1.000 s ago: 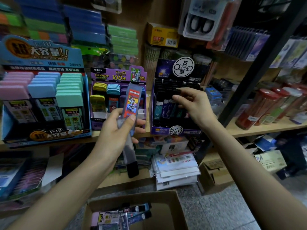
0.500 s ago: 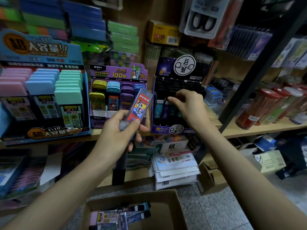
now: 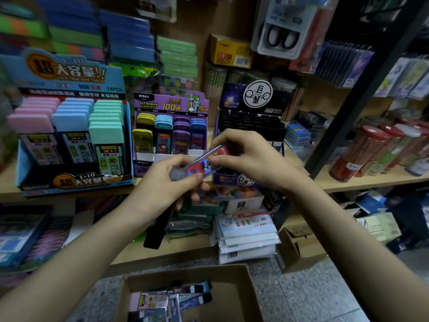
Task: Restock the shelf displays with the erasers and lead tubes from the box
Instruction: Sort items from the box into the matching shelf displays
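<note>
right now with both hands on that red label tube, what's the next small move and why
Probably let the right hand draw the red-label lead tube free of the left hand and lift it toward the purple display: both hands grip it now, the left also holds a black tube, and that display's tubes look similar.

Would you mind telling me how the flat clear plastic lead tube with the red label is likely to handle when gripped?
It is probably stiff: the flat clear plastic lead tube spans straight between the left hand and right hand. Its glossy shell may be slippery. Flat sides suggest it will not roll.
</note>
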Available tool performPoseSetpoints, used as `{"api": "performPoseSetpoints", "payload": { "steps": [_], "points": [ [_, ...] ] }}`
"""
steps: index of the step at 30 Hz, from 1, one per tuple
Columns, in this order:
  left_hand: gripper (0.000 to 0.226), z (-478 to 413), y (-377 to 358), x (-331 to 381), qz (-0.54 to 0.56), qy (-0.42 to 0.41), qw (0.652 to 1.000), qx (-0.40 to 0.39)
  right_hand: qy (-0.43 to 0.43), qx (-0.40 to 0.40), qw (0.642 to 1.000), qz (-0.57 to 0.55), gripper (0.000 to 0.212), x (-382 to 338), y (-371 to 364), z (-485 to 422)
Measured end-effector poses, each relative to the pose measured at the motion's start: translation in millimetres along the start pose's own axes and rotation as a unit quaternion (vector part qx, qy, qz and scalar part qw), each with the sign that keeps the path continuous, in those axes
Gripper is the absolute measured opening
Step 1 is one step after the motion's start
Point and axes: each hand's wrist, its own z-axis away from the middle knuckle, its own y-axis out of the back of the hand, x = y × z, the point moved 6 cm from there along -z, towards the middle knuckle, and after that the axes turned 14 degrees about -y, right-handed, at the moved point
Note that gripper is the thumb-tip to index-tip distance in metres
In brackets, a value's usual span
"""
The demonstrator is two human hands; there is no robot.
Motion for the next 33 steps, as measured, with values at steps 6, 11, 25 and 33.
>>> {"api": "performPoseSetpoints", "payload": {
  "steps": [6,11,25,33],
  "points": [
    [0.011,-5,37,3,0.036,-0.012,0.987,0.156,-0.121,0.004,0.946,-0.301,0.014,15,-24,9],
    [0.011,-4,47,6,0.011,-0.025,0.988,0.154,-0.156,-0.098,0.918,-0.351,0.017,9,-67,16],
    [0.010,11,66,4,-0.049,0.015,0.991,0.124,-0.026,0.101,0.971,-0.216,0.017,-22,0,-19],
    [0.020,4,70,0,0.065,0.047,0.984,0.161,-0.013,0.204,0.973,-0.107,0.010,1,23,-56]
  ]
}}
